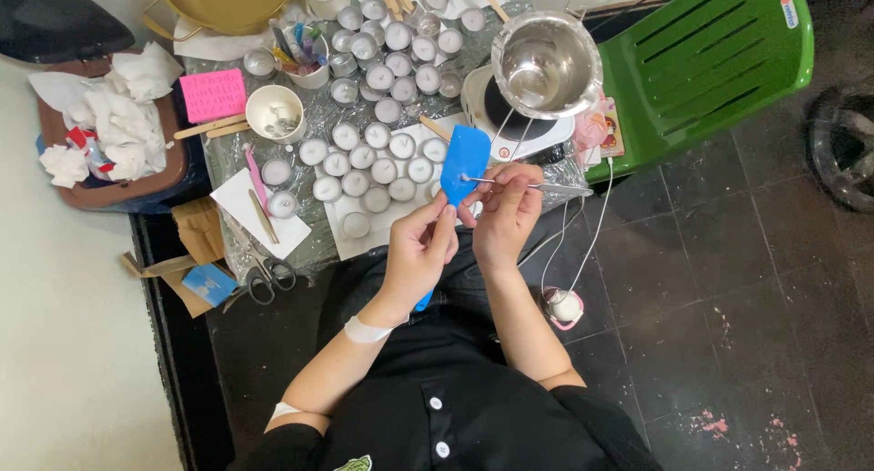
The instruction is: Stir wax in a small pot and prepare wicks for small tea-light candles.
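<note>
On the far left sits a brown bin [109, 191] stuffed with crumpled white tissue [114, 116], close by so mess can go straight in. Next to it lie a pink mould [212, 94], a white cup [275, 112] and black scissors [264, 273] at the edge of the surface [319, 239]. Rows of little round tin cups [373, 157] stand close together on white paper, all within easy reach. The left hand [419, 253] has its fingers wrapped around a blue spatula [464, 164], holding it up just above the cups. The right hand [506, 212] pinches thin metal tweezers [537, 187] whose tip touches the blade, as if picking something off it. Behind them a shiny steel pot [546, 63] rests on a small hot plate [519, 125]. A green plastic chair [710, 61] stands on the right.
</note>
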